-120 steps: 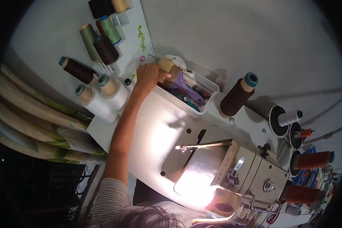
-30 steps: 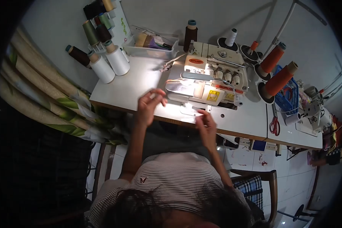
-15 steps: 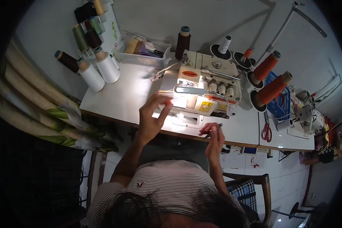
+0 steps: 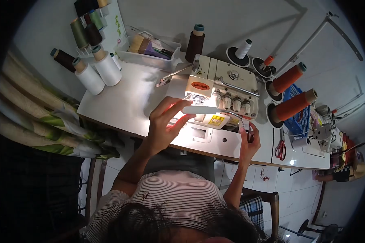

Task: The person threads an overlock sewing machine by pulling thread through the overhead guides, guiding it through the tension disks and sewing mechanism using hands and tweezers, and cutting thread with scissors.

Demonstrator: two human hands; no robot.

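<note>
The white lamp head (image 4: pixel 200 109) on a bent metal neck hangs in front of the overlock sewing machine (image 4: pixel 231 75). My left hand (image 4: pixel 164 121) has its thumb and fingers closed about the lamp head's left end. My right hand (image 4: pixel 249 143) is raised by the base of the lamp neck, at the machine's right front. Its fingers are curled round a small dark object (image 4: pixel 251 137), too covered to name. Bright light falls on the needle area (image 4: pixel 199 98) behind the lamp.
Orange thread cones (image 4: pixel 294 103) stand right of the machine, near a blue basket (image 4: pixel 298 121) and red-handled scissors (image 4: pixel 280 150). White cones (image 4: pixel 89 77) and a plastic box (image 4: pixel 150 56) stand at the back left. Another person's arm (image 4: pixel 328 177) shows far right.
My left hand has moved from near the threads to the lamp head, which sits lower before the machine. My right hand has moved right and up, to the lamp neck's base.
</note>
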